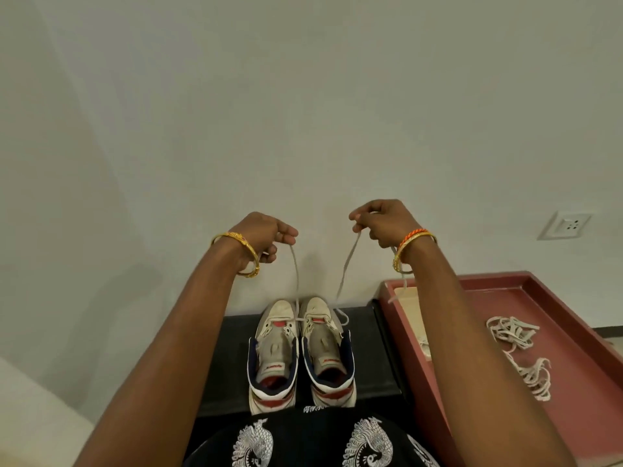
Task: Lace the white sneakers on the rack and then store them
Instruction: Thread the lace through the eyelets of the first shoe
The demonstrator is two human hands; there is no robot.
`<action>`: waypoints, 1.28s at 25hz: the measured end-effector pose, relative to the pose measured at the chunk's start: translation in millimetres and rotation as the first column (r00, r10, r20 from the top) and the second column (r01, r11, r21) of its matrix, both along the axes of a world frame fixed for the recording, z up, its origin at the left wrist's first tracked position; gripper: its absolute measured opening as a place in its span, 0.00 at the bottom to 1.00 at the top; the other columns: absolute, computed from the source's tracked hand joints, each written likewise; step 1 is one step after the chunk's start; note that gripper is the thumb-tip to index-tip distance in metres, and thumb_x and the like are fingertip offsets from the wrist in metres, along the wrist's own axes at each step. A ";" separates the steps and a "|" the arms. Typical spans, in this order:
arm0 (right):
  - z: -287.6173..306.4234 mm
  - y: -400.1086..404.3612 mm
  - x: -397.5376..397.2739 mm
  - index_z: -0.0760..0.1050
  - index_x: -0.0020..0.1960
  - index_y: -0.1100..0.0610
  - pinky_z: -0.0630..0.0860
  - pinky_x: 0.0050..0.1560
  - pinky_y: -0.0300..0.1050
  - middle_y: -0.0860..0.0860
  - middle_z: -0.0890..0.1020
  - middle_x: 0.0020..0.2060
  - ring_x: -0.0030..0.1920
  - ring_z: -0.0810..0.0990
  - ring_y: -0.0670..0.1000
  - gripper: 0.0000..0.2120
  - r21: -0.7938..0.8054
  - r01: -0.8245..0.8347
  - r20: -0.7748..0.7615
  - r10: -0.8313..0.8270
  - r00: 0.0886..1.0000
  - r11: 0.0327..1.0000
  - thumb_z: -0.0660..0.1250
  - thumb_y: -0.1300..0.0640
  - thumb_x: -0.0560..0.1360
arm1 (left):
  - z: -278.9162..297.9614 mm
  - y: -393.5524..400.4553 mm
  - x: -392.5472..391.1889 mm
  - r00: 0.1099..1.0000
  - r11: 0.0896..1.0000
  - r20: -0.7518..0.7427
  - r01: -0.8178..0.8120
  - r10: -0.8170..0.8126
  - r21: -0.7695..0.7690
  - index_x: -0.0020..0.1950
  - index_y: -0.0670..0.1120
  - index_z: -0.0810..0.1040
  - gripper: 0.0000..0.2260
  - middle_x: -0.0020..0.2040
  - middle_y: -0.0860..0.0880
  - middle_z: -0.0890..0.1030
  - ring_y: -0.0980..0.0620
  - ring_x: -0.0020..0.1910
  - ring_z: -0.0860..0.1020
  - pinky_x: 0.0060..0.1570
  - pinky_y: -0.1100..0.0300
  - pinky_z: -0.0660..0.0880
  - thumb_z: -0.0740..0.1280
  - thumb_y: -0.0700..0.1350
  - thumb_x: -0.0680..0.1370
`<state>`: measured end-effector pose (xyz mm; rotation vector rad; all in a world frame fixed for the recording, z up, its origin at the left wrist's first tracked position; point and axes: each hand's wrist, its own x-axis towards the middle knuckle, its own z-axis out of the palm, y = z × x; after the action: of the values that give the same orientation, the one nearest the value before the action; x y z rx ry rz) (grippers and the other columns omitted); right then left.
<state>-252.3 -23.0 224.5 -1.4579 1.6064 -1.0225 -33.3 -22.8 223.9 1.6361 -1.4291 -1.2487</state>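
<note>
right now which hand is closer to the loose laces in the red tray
Right. The right hand is up left of the loose laces in the red tray; the left hand is farther left, beyond the sneakers.

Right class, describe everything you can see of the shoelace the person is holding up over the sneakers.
The shoelace is a flat, pale off-white lace, cloth by its look. It passes through the lowest eyelets of the right-hand sneaker, near the toe, and both ends rise in a V. The left hand pinches one end, the right hand the other; both halves look fairly taut. A loose tail hangs below the right hand, over the red tray's rim. The upper eyelets are unlaced.
</note>
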 end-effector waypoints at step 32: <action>-215.3 -30.4 26.5 0.77 0.39 0.61 0.73 0.40 0.45 0.58 0.80 0.39 0.38 0.78 0.56 0.10 0.521 0.286 -0.066 -0.296 0.953 0.804 0.65 0.55 0.73 | -224.3 -66.6 -6.3 0.768 0.983 0.630 -0.008 -0.111 0.183 0.53 0.40 0.81 0.13 0.51 0.41 0.82 0.42 0.49 0.80 0.50 0.53 0.78 0.68 0.47 0.75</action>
<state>-225.8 -53.4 9.1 -0.8421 1.9446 -0.6640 -39.6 -89.4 -0.4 2.3074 -1.8021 -0.8845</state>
